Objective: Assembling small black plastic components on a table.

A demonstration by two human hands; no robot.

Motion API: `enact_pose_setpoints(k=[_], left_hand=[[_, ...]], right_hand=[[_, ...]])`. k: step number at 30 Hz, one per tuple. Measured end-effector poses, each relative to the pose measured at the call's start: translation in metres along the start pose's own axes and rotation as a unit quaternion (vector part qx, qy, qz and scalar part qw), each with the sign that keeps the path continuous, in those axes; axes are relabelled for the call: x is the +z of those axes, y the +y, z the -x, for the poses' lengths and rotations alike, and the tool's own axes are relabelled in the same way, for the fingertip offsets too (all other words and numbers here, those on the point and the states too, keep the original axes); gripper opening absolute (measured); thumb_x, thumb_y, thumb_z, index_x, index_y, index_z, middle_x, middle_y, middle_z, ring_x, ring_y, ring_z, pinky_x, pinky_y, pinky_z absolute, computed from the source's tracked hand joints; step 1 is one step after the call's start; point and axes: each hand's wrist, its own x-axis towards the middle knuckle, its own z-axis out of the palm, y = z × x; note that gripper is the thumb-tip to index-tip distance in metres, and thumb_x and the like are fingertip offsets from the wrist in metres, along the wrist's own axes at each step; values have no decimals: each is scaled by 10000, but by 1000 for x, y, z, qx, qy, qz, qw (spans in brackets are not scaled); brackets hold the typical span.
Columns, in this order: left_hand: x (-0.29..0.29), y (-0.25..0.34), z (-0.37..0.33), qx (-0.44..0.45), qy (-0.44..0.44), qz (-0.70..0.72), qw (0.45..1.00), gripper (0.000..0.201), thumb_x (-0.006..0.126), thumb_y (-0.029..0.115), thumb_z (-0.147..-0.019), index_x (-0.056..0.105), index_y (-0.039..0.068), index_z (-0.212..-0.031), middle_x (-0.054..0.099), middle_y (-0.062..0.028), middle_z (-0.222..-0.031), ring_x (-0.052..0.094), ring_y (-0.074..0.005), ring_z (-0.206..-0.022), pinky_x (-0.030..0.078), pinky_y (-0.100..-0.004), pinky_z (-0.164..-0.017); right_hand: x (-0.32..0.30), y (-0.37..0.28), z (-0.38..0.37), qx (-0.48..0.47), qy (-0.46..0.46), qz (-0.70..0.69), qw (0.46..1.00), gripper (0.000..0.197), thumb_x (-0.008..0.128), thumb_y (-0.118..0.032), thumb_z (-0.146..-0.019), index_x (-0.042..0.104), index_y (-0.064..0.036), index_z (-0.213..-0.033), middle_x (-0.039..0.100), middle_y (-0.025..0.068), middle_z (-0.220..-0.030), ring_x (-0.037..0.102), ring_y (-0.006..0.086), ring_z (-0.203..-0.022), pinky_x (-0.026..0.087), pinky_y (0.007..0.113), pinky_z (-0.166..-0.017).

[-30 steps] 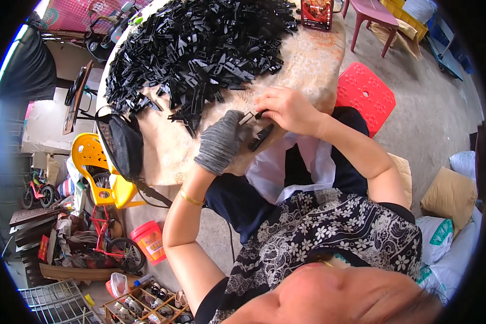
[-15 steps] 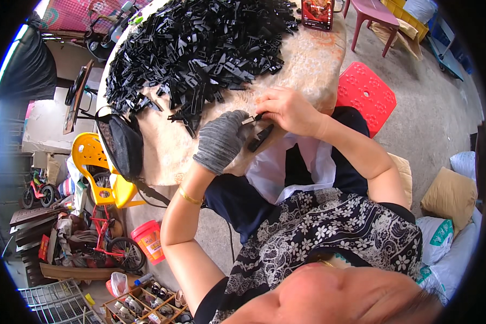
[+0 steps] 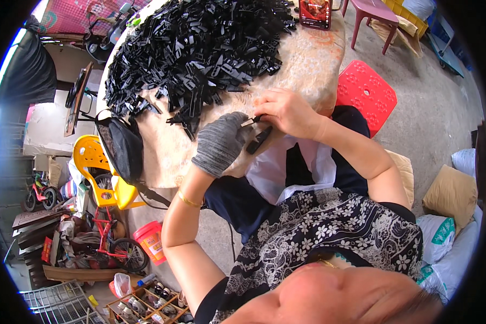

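My left hand (image 3: 221, 141), in a grey knit glove, is closed near the table's front edge. A small pale, metal-looking tip (image 3: 247, 122) shows at its fingertips; the rest of that item is hidden in the glove. My bare right hand (image 3: 287, 112) pinches a small black plastic piece (image 3: 257, 118) right beside that tip. Just below both hands, a larger dark piece (image 3: 260, 140) lies at the table edge. Beyond them a big heap of black plastic parts (image 3: 194, 48) covers much of the cloth-topped table (image 3: 308, 65).
A phone with a lit screen (image 3: 315, 13) stands at the far edge. A black mesh bag (image 3: 121, 146) hangs at the table's left side, near a yellow chair (image 3: 92, 154). To the right is a red plastic stool (image 3: 367, 94). A white plastic sheet (image 3: 270, 170) lies over my lap.
Both hands stay in nearly the same place, with only slight finger shifts at the small black piece. The whole view has moved very slightly.
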Motion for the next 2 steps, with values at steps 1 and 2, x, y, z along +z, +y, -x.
enact_pose_setpoints(k=[1,2], left_hand=[[-1,0,1,-3,2,4,1000,224,674,227,-799,669,84,-972,666,-126,-879,648,-300,-783,513,-370,-683],[-1,0,1,-3,2,3,1000,224,674,227,-799,669,84,-972,666,-126,-879,648,-300,-783,513,-370,-683]], right_hand=[[0,-1,0,-1,0,0,1000,174,702,-55,-692,659,-52,-861,615,93,-875,586,298,-851,473,382,-751],[0,-1,0,-2,0,0,1000,178,703,-57,-692,661,-53,-865,615,92,-876,585,298,-853,473,382,-751]])
